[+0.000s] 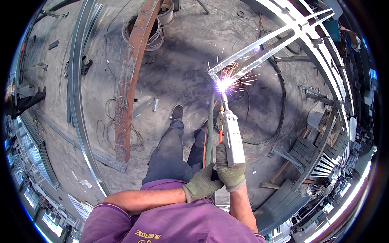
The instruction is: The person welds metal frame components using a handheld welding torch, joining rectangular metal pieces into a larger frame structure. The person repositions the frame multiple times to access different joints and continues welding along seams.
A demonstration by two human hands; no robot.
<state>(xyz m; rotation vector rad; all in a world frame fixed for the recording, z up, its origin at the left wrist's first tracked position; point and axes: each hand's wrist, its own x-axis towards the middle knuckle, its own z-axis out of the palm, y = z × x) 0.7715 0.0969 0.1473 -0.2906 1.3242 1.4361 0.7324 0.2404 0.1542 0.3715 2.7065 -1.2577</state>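
My right hand, in a grey-green work glove, is wrapped round the rear of a white handheld welding gun. The gun's nozzle points away from me, at the near end of a narrow frame of bright metal tubes. A white-violet glare with orange sparks covers the joint there. My left hand, gloved too, is closed beside the right wrist. Between the hands shows a dark part, and what the left fingers grip is mostly hidden. A green-sleeved hose and an orange hose run along the gun's left.
A rusty beam stands left of my legs, with buckets behind it. Long curved metal rails flank both sides. Cables loop over the floor. Stacked blocks lie at the right. Another person's dark-clothed leg shows far left.
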